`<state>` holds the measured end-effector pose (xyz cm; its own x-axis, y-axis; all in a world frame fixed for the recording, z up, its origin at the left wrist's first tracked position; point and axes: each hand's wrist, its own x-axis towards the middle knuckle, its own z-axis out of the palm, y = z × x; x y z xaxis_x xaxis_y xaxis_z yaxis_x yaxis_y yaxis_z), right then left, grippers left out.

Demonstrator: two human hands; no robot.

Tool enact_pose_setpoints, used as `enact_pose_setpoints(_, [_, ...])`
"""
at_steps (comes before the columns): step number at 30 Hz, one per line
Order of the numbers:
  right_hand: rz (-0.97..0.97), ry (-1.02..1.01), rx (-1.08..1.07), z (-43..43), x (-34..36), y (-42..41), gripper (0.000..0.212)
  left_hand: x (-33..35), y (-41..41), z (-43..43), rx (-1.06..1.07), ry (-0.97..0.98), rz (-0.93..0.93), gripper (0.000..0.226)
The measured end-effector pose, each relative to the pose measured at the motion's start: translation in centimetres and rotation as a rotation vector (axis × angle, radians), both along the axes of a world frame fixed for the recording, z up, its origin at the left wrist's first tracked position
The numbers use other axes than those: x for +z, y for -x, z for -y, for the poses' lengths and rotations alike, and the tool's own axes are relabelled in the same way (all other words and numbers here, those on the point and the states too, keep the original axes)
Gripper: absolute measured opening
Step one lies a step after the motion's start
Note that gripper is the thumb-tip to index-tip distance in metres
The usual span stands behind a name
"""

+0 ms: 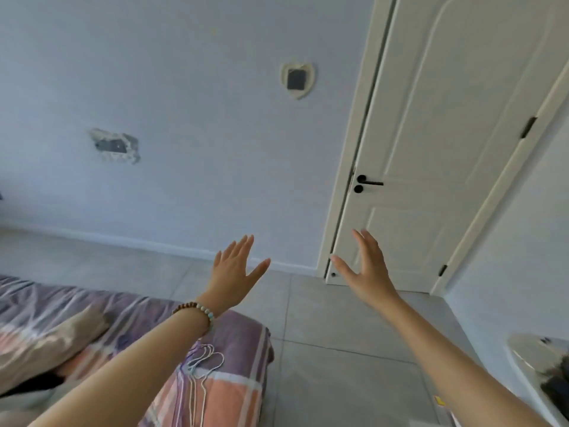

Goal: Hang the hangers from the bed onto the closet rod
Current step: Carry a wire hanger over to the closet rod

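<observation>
Hangers point(204, 369) lay bunched on the bed point(243, 337), left hand point(235, 269) and right hand point(366, 268) were raised apart before the door point(431, 149), fingers point(244, 244) of both straight, holding nothing.

We log the bed point(243, 337) at lower left, covered by a sheet striped in purple, pink and white, with its right edge bordering the grey tiled floor point(338, 318). A bunch of thin, pale hangers point(203, 369) lies flat on the sheet near that edge, hooks toward the far corner. A beige pillow point(61, 337) rests further left, apart from them.
</observation>
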<state>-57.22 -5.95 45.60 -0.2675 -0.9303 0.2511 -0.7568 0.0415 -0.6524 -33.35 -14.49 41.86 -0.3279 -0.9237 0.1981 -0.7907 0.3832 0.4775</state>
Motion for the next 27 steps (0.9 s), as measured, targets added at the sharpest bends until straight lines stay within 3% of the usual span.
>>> enact_pose_setpoints(11, [0.01, -0.356, 0.27, 10.6, -19.7, -19.1, 0.076, -19.1, -21.1, 3.0, 0.308, -0.311, 0.189, 0.077])
enact_pose_setpoints(20, [0.032, -0.628, 0.409, 10.8, -35.9, -27.5, 0.075, -34.0, -26.9, 0.9, 0.431, -0.589, 0.192, 0.073])
enact_pose_setpoints(27, [0.277, -0.83, 0.363, 10.2, -46.4, -31.0, 0.073, -42.6, -28.5, -0.3, 0.489, -0.741, 0.107, 0.069])
